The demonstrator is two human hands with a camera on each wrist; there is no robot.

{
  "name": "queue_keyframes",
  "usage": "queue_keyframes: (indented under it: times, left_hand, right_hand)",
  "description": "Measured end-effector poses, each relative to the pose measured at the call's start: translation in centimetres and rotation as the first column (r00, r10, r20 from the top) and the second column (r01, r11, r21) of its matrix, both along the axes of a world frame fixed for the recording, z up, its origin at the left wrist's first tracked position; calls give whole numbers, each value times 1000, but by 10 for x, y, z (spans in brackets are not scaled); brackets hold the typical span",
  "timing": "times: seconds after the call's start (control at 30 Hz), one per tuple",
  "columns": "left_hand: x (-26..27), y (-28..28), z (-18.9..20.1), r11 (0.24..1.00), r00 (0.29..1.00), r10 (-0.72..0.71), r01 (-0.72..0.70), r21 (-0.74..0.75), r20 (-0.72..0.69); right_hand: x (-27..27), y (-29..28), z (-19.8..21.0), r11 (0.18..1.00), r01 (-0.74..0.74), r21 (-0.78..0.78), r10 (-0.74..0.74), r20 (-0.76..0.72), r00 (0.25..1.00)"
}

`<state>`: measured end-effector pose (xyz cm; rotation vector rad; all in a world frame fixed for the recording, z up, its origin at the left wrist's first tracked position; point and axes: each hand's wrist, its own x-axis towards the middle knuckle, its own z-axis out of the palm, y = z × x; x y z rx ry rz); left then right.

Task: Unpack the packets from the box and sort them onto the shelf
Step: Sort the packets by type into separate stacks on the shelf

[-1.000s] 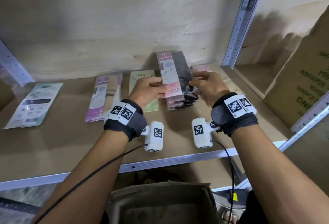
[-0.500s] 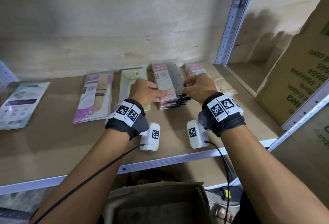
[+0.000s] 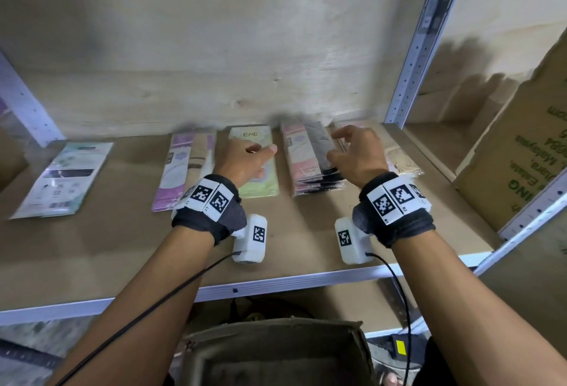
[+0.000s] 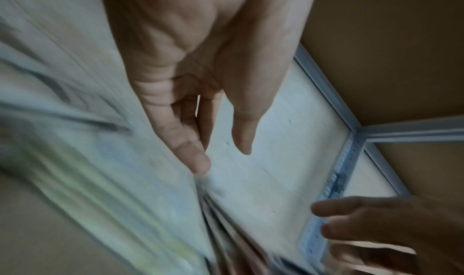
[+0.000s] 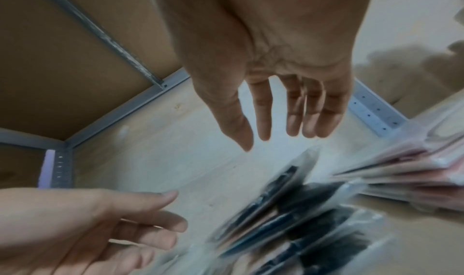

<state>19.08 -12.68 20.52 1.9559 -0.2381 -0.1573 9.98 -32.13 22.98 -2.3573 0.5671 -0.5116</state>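
Note:
A stack of pink-and-black packets (image 3: 310, 160) lies flat on the brown shelf board (image 3: 122, 241), towards the back. My left hand (image 3: 245, 161) hovers just left of the stack, over a green packet (image 3: 257, 140), with relaxed fingers (image 4: 195, 160) holding nothing. My right hand (image 3: 352, 152) hovers over the stack's right edge, its fingers (image 5: 293, 120) straight and apart from the black packets (image 5: 301, 209). A purple packet (image 3: 181, 167) and a teal packet (image 3: 66, 175) lie further left. The cardboard box (image 3: 276, 355) stands below the shelf edge.
A pale pink pile (image 3: 399, 161) lies right of the stack, by the metal upright (image 3: 414, 57). A large brown carton (image 3: 521, 152) stands in the bay to the right. The plywood back wall (image 3: 214, 48) closes the shelf behind.
The stack, held tilted up in both hands a second ago, now lies flat on the shelf. Both hands have let go of it and drawn apart.

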Motion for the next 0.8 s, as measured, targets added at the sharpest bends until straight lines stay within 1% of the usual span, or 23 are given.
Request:
queue_keyframes:
  times: [0.1, 0.13, 0.17, 0.23, 0.3, 0.37, 0.4, 0.47, 0.57, 0.63, 0.67, 0.7, 0.8]
  left_hand:
    - [15, 59, 11, 986, 982, 163, -166, 21, 90]
    - [19, 82, 14, 973, 968, 228, -231, 20, 104]
    - [24, 108, 17, 953, 947, 300, -304, 13, 110]
    - [32, 158, 21, 896, 891, 438, -443, 23, 118]
    - [42, 203, 21, 861, 859, 498, -506, 49, 122]
    - [49, 244, 16, 843, 853, 511, -521, 131, 103]
    - [51, 262, 13, 835, 853, 515, -522, 174, 85]
    - [53, 294, 5, 827, 855, 517, -513, 230, 46]
    - [50, 330, 1, 813, 884, 463, -451, 367, 60]
    - [48, 341, -3, 817, 908, 414, -400, 415, 58]
    - [45, 344, -5, 823, 920, 388, -374, 427, 57]
    - [43, 340, -7, 837, 931, 359, -351, 420, 62]
    - [35, 350, -17, 869, 934, 356, -345, 355, 35]
  right_hand:
    - [2, 28, 13, 995, -97, -37, 101, 122, 987]
    - [4, 42, 17, 988, -158, -2, 156, 149, 976]
    - [8, 60, 21, 968, -240, 68, 225, 172, 959]
    - [21, 100, 25, 895, -401, 195, 368, 182, 912]
    - [38, 145, 23, 821, -510, 257, 495, 124, 860]
    - [56, 190, 17, 726, -573, 381, 590, 82, 803]
    - [65, 212, 12, 688, -580, 435, 618, 66, 783]
    - [80, 254, 3, 638, -574, 513, 653, 34, 756]
    - [103, 310, -9, 579, -562, 591, 693, 7, 721]
    - [114, 340, -14, 521, -502, 690, 707, -19, 707]
    - [119, 353, -18, 514, -472, 716, 705, -39, 708]
    - [124, 357, -22, 539, -452, 711, 693, -69, 717]
    - [137, 378, -36, 649, -446, 616, 633, -111, 766]
